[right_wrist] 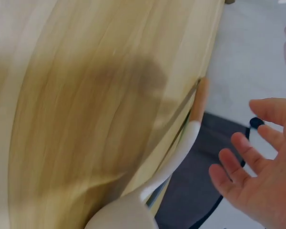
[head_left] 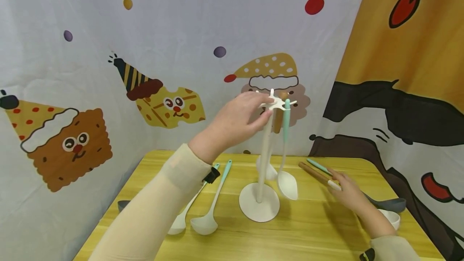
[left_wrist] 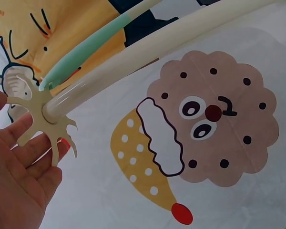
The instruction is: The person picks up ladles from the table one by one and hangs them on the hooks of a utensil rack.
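Middle of the head view, rack (head_left: 263,152): upright on the table (head_left: 308,237); its wide round base (head_left: 259,214) likely guards against tipping.
Left hand (head_left: 237,114): thumb and fingers curled at the rack's top, gripping its prongs, probably to steady it where it would rock most.
Hanging ladle (head_left: 288,186): right of the post, mint handle up at a prong, bowl down; a brown-handled utensil (head_left: 278,121) hangs just behind.
Right hand (right_wrist: 271,162): fingers loose and spread, holding nothing, apart from the white spoon in the right wrist view.
White spoon (right_wrist: 174,161): right of the head view, beside a grey ladle (head_left: 389,204), brown handle aimed up the frame.
Lower left, two mint-handled ladles (head_left: 204,225): lying bowls nearest, perhaps so the handles stay free.
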The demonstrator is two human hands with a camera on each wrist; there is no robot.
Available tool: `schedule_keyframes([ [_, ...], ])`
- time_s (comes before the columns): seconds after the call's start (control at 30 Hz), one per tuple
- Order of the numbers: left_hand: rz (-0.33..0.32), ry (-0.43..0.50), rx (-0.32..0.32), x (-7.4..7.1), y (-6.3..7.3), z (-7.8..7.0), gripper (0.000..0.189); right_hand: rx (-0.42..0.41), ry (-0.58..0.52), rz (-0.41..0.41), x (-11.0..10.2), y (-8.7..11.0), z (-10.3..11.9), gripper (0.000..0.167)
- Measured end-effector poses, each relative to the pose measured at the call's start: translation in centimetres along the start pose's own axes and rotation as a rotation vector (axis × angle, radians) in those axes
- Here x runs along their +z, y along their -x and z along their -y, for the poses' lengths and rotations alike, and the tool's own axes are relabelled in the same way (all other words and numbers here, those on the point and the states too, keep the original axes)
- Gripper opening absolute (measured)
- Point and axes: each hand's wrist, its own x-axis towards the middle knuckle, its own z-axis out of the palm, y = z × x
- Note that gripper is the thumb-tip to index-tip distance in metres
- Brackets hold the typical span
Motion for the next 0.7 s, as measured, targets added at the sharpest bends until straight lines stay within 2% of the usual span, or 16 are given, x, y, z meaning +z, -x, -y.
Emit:
schedule_keyframes([
  [0.27, -0.022, -0.059, 0.04, 0.3, -0.4, -0.1, 0.033, 0.079, 0.127, 0.043, -0.7, 0.1, -2.8, 0.063],
  [0.5, 0.007, -0.082, 0.056, 0.4, -0.6, 0.0, 0.036, 0.113, 0.165, 0.067, -0.6, 0.2, -4.0, 0.058],
  [0.7, 0.031, -0.069, 0.059, 0.1, -0.6, 0.1, 0.036, 0.116, 0.203, 0.119, -0.1, -0.1, -4.8, 0.055],
])
